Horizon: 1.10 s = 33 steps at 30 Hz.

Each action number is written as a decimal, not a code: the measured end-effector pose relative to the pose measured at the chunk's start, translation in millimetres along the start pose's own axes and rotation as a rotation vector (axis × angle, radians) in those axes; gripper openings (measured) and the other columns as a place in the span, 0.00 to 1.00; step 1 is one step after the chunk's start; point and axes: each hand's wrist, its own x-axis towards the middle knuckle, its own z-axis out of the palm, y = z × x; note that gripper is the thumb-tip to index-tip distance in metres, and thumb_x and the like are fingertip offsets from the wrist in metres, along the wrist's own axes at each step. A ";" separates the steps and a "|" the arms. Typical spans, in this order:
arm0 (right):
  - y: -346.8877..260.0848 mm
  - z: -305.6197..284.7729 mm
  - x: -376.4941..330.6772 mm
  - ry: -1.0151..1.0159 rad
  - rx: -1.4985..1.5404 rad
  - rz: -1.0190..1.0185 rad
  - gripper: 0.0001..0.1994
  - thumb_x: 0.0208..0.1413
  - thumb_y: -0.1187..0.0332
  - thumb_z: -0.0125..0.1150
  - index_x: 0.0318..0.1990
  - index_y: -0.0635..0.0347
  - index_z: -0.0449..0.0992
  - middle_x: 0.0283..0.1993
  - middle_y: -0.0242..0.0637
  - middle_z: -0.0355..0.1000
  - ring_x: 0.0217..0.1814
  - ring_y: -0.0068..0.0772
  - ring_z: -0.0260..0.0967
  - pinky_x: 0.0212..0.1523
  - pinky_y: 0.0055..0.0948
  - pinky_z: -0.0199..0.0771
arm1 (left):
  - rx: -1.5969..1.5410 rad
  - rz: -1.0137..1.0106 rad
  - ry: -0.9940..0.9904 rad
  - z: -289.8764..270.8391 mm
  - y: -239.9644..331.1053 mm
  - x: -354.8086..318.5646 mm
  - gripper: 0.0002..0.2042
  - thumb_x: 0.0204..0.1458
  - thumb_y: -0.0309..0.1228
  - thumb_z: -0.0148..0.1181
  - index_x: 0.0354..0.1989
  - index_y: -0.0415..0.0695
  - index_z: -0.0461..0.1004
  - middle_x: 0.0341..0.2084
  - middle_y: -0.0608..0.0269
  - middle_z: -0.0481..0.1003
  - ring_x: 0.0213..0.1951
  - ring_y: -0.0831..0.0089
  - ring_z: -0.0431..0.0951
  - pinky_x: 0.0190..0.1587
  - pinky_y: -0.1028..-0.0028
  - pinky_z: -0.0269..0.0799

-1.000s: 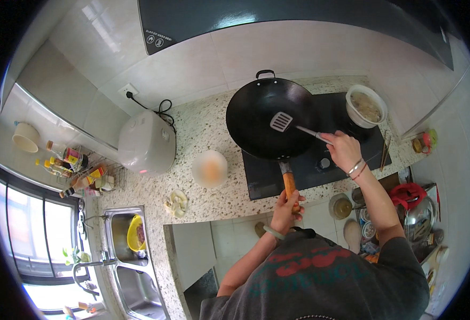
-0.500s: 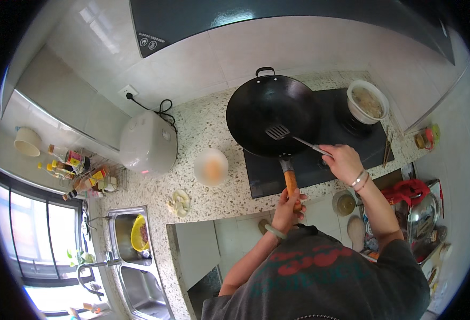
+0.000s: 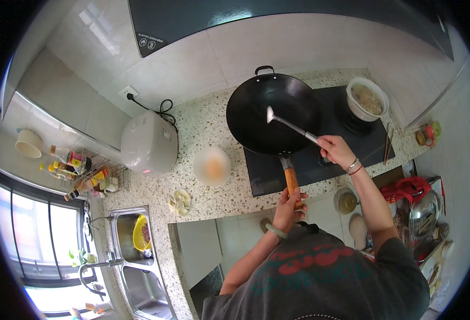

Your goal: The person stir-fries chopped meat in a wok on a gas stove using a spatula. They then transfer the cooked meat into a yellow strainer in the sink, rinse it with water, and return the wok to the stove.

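A large black wok [image 3: 256, 96] sits on the left part of the black cooktop [image 3: 277, 181]. My left hand [image 3: 290, 207] is closed round the lower end of its wooden handle [image 3: 290, 178]. In my right hand [image 3: 336, 150] is a metal slotted spatula [image 3: 293, 127], gripped by its handle. The spatula's head hangs over the middle of the wok, turned edge-on, so its slots do not show. Whether it touches the wok's surface I cannot tell. Nothing distinct shows inside the dark wok.
A white bowl of pale food [image 3: 367, 100] stands on the cooktop's right side, chopsticks [image 3: 388, 144] nearby. Left of the wok are a bowl with orange contents [image 3: 212, 166], a small dish of pale slices [image 3: 180, 202] and a rice cooker [image 3: 149, 143]. A yellow basin [image 3: 139, 234] lies in the sink [image 3: 118, 220].
My right hand has turned the spatula from flat to edge-on, and its head has moved up and slightly left over the wok. My left hand stays on the wok's handle.
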 end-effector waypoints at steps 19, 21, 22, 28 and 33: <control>12.4 6.3 -64.9 -0.230 0.484 0.310 0.12 0.62 0.62 0.50 0.45 0.61 0.71 0.19 0.21 0.55 0.14 0.10 0.44 0.12 0.15 0.38 | -0.011 -0.036 -0.009 -1.3 -2.6 -1.9 0.12 0.60 0.43 0.47 0.45 0.49 0.63 0.34 0.65 0.72 0.25 0.76 0.71 0.21 0.77 0.66; 13.0 11.7 -59.7 -0.200 0.467 0.275 0.12 0.62 0.62 0.50 0.43 0.60 0.72 0.19 0.21 0.55 0.13 0.10 0.44 0.12 0.15 0.38 | -0.003 -0.025 -0.012 -1.9 -1.2 -2.6 0.12 0.60 0.43 0.47 0.44 0.49 0.63 0.34 0.65 0.72 0.25 0.76 0.71 0.21 0.77 0.66; 14.2 14.1 -56.4 -0.186 0.458 0.256 0.12 0.62 0.62 0.50 0.43 0.60 0.72 0.19 0.21 0.56 0.13 0.09 0.44 0.12 0.15 0.38 | 0.004 -0.026 -0.014 -2.4 -1.1 -3.1 0.12 0.60 0.43 0.48 0.44 0.49 0.63 0.34 0.65 0.72 0.25 0.76 0.71 0.21 0.77 0.67; 20.8 27.2 -31.4 -0.060 0.368 0.170 0.11 0.62 0.61 0.50 0.40 0.59 0.70 0.18 0.22 0.58 0.12 0.10 0.46 0.10 0.16 0.40 | 0.009 -0.034 -0.027 -7.0 -4.5 -2.6 0.14 0.60 0.43 0.48 0.46 0.48 0.63 0.34 0.65 0.72 0.25 0.76 0.72 0.21 0.77 0.67; 29.2 31.3 -18.1 0.026 0.271 0.132 0.11 0.61 0.61 0.50 0.37 0.59 0.70 0.18 0.23 0.58 0.11 0.10 0.47 0.10 0.16 0.43 | 0.017 -0.052 -0.022 -6.0 -2.0 -4.6 0.14 0.60 0.43 0.48 0.46 0.48 0.63 0.34 0.65 0.72 0.25 0.77 0.72 0.21 0.77 0.67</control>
